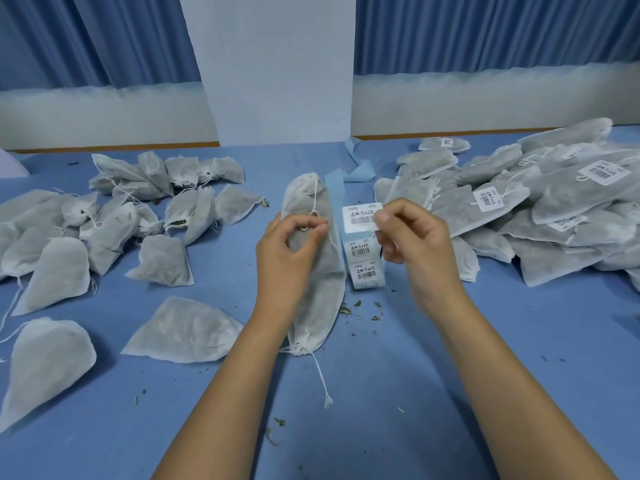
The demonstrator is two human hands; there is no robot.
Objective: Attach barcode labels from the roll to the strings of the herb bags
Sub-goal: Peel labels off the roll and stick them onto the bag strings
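Note:
A long white herb bag (318,299) lies lengthwise in the middle of the blue table (415,375). My left hand (287,244) pinches a loop of its string (315,202) between thumb and forefinger. My right hand (412,237) holds a peeled white barcode label (360,216) by its right edge, just right of the string. The label roll (365,265) stands below the label, between my hands, showing more barcode labels on blue backing.
Unlabelled herb bags (104,220) are scattered over the left of the table. A pile of labelled bags (519,202) fills the right. Used blue backing strip (356,164) trails behind the roll. Herb crumbs (360,311) dot the table. Curtains and a wall stand behind.

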